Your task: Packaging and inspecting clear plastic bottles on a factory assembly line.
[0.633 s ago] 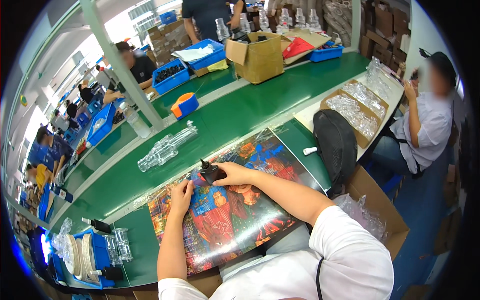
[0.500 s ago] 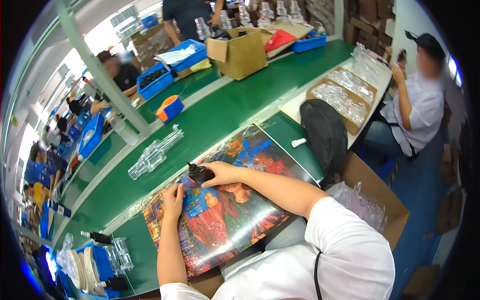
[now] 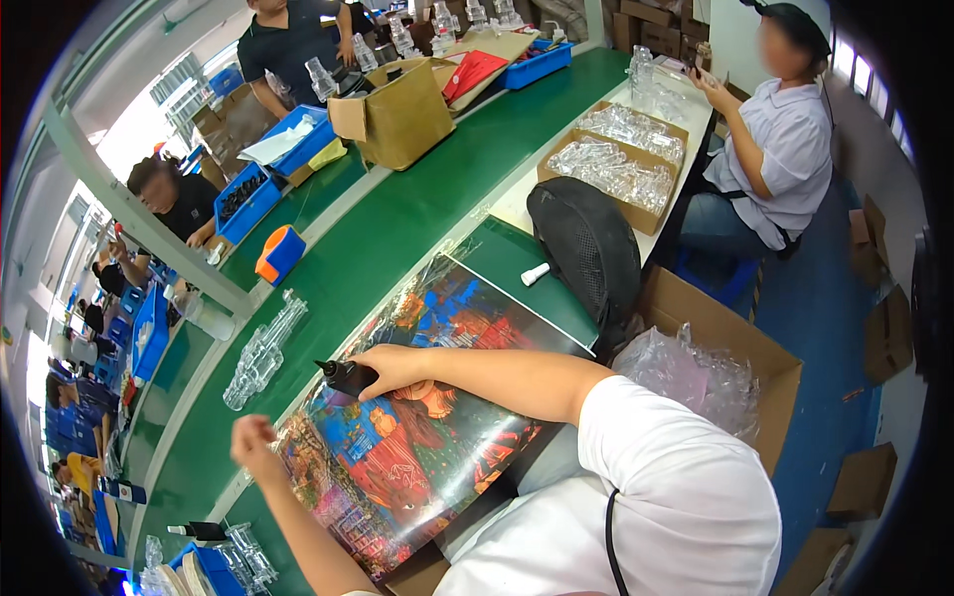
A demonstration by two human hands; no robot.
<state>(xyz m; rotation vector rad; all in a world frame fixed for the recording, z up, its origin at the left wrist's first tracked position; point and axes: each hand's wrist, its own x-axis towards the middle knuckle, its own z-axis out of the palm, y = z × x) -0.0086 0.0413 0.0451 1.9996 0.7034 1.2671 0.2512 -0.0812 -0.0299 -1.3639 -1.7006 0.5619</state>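
My right hand (image 3: 390,370) is wrapped round a small black bottle (image 3: 350,378) with a pointed nozzle, tilted to the left over a glossy colourful printed sheet (image 3: 417,467). Beyond the sheet's left edge, my left hand (image 3: 256,447) is lifted with its fingers curled in. Whatever those fingers may hold is hidden. A clear plastic piece (image 3: 264,350) with a stepped, narrowing shape lies on the green table (image 3: 397,238), farther off than my left hand. The sheet spans the near table edge, under my right forearm.
A black bag (image 3: 586,248) and a white cap-like piece (image 3: 535,274) lie right of the sheet. An open carton (image 3: 785,397) with plastic wrap stands at my right. An orange-and-blue tape roll (image 3: 280,254) sits farther off. A co-worker (image 3: 775,149) sits at the right.
My left hand has come away from the bottle and moved left, past the sheet's edge. My right hand keeps its hold on the bottle. The whole view has shifted.
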